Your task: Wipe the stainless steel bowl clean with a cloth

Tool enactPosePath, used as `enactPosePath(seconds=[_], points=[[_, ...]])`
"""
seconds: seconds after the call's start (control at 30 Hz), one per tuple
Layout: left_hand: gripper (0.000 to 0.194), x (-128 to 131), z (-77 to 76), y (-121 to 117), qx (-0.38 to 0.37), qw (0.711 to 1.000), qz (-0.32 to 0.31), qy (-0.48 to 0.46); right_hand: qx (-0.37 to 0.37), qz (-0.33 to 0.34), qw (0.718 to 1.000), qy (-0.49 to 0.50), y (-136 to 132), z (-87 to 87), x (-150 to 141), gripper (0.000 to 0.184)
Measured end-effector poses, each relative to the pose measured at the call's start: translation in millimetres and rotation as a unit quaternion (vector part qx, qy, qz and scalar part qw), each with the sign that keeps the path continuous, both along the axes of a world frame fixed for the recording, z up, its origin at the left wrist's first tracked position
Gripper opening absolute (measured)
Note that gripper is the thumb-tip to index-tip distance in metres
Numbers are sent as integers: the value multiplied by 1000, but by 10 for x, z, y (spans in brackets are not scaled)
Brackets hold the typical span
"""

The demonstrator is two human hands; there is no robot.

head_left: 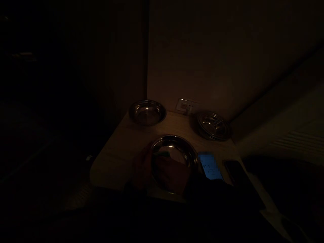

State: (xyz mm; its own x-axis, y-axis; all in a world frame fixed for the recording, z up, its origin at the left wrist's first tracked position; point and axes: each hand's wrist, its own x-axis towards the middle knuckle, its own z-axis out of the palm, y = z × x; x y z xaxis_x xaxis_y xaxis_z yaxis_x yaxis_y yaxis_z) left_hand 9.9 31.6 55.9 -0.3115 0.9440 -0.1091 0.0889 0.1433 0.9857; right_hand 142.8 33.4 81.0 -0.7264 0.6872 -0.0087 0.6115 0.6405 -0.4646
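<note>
In dim light a shiny metal bowl (191, 153) sits near the front of a small wooden table. At the bowl's left side is my left hand (142, 167), its fingers closed about the rim. My right hand (173, 173) reaches into the bowl from the right, with its fingers pressed on a green scouring pad (162, 154) against the inner surface. Much of the pad is covered by the fingers, and darkness hides the finer detail of both hands.
Another metal bowl (147, 114) stands at the table's back left. Stacked metal dishes (214, 126) are at the back right, near a wall socket (186, 106). A lit phone (210, 165) and a dark phone-like object (235, 170) lie at the right.
</note>
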Motion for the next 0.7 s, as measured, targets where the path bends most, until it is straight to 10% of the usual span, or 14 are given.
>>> enactPosePath(seconds=[0.3, 0.7], points=[[37, 45, -56, -23, -15, 998, 54, 15, -80, 35, 995, -46, -42, 178, 197, 32], [36, 56, -2, 11, 0, 1000, 10, -15, 4, 13, 999, -39, -278, 182, 403, 30]])
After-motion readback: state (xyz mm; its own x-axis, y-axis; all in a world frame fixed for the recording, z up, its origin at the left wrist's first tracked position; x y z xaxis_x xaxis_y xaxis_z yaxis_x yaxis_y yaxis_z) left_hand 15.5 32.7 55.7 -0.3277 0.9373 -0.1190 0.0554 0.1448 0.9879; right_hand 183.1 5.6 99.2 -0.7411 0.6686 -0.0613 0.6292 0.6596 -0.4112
